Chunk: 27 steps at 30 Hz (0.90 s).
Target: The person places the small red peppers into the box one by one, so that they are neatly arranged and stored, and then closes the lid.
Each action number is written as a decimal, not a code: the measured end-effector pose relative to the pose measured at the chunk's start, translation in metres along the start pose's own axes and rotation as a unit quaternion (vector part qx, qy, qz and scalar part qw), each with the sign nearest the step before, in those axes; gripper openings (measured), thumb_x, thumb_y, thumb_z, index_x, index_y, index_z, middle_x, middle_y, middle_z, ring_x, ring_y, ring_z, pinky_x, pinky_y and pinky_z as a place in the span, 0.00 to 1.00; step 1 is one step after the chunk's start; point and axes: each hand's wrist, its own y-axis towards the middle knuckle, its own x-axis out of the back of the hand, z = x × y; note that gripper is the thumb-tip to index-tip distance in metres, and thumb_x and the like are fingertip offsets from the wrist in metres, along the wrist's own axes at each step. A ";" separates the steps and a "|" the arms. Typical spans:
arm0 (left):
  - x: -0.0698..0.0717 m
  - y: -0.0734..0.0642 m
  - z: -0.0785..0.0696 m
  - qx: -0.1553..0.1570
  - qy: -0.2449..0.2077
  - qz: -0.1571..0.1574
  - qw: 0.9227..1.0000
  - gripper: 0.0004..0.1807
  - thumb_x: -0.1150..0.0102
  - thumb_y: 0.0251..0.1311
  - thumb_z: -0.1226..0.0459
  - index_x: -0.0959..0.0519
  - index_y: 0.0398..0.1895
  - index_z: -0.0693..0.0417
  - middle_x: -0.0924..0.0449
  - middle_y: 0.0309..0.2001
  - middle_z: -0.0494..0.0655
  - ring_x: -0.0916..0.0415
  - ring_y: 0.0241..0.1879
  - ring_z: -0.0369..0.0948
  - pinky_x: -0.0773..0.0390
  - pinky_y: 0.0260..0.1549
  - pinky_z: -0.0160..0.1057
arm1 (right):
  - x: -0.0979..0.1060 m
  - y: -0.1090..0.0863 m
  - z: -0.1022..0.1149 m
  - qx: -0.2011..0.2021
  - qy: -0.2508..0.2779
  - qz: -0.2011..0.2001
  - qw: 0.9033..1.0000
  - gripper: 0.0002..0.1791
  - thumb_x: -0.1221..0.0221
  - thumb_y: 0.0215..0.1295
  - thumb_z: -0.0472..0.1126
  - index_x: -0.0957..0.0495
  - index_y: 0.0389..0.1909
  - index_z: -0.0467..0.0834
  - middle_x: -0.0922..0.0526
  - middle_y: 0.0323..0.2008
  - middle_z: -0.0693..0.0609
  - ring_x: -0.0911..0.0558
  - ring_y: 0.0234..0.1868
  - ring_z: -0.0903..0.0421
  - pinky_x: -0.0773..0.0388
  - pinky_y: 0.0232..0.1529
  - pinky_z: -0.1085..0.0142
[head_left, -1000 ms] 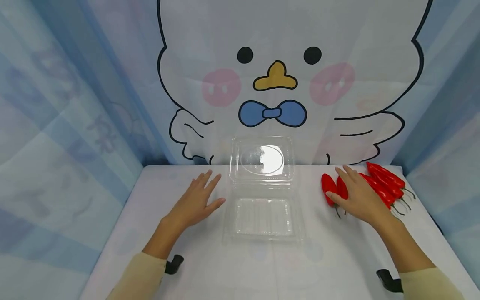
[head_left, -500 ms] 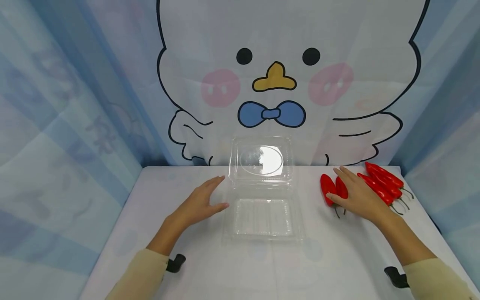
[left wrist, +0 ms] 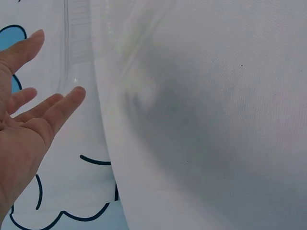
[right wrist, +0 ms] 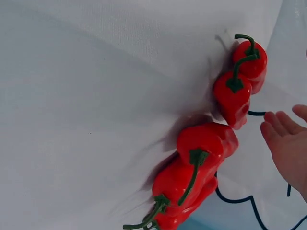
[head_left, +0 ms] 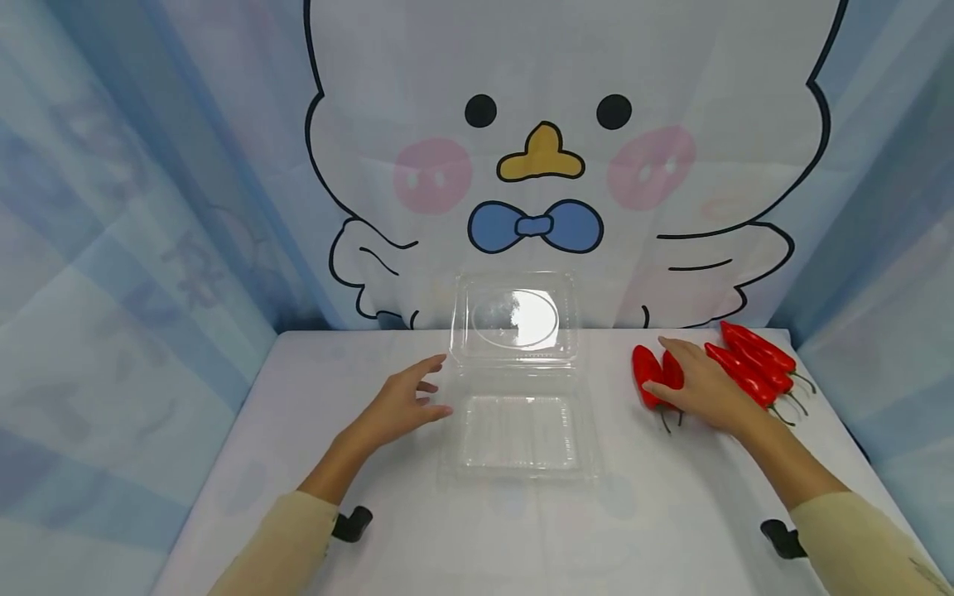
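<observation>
A clear plastic clamshell box [head_left: 517,476] stands open on the white table, its lid [head_left: 514,358] raised at the back. Just left of it, my left hand [head_left: 398,406] hovers with thumb and fingers spread apart, holding nothing. In the left wrist view that hand [left wrist: 29,120] shows relaxed fingers near the clear plastic. Over on the right, my right hand [head_left: 704,389] overlaps a red pepper [head_left: 672,372], its thumb towards the leftmost red pepper [head_left: 644,372]. The right wrist view shows this hand [right wrist: 290,148] apart from the peppers, fingers extended, beside a green-stemmed pepper [right wrist: 232,93].
Several more red peppers [head_left: 756,364] lie side by side at the table's back right corner. A white curtain with a cartoon figure [head_left: 533,225] hangs right behind the table [head_left: 477,538]. Blue curtains [head_left: 134,248] flank both sides.
My left hand has turned, its fingers drawing closer together and slightly bent beside the box. My right hand has stayed over the left peppers, its fingers a little more bent. The view has shifted slightly.
</observation>
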 end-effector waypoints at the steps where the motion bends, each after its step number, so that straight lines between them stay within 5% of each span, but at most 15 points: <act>1: 0.000 0.000 0.000 0.009 -0.007 0.000 1.000 0.49 0.24 0.57 0.63 0.40 0.80 0.46 0.33 0.75 0.52 0.21 0.64 0.51 0.15 0.58 0.48 | -0.001 0.001 -0.001 -0.001 0.001 0.001 1.000 0.59 0.26 0.57 0.55 0.48 0.80 0.35 0.42 0.74 0.27 0.38 0.71 0.24 0.18 0.53 0.33; 12: -0.002 0.002 0.007 0.067 -0.061 0.009 0.996 0.47 0.25 0.60 0.62 0.40 0.80 0.48 0.26 0.70 0.53 0.16 0.55 0.47 0.12 0.52 0.47 | -0.008 0.011 0.003 -0.005 -0.006 -0.003 1.000 0.56 0.24 0.54 0.51 0.44 0.77 0.34 0.38 0.71 0.27 0.35 0.68 0.27 0.16 0.50 0.35; 19: -0.005 0.004 0.011 0.080 -0.165 0.029 0.983 0.43 0.30 0.63 0.68 0.41 0.79 0.58 0.25 0.65 0.63 0.13 0.46 0.48 0.10 0.44 0.44 | -0.009 0.017 0.006 -0.031 0.000 0.010 0.999 0.57 0.25 0.55 0.52 0.45 0.78 0.35 0.39 0.71 0.27 0.35 0.67 0.27 0.16 0.51 0.35; 27: -0.012 0.007 0.011 0.105 -0.214 0.026 0.971 0.38 0.36 0.65 0.74 0.38 0.77 0.61 0.21 0.51 0.61 0.13 0.38 0.45 0.09 0.38 0.42 | -0.009 0.022 0.005 -0.037 -0.008 0.010 0.999 0.58 0.25 0.55 0.54 0.45 0.78 0.34 0.40 0.71 0.26 0.36 0.68 0.26 0.17 0.52 0.33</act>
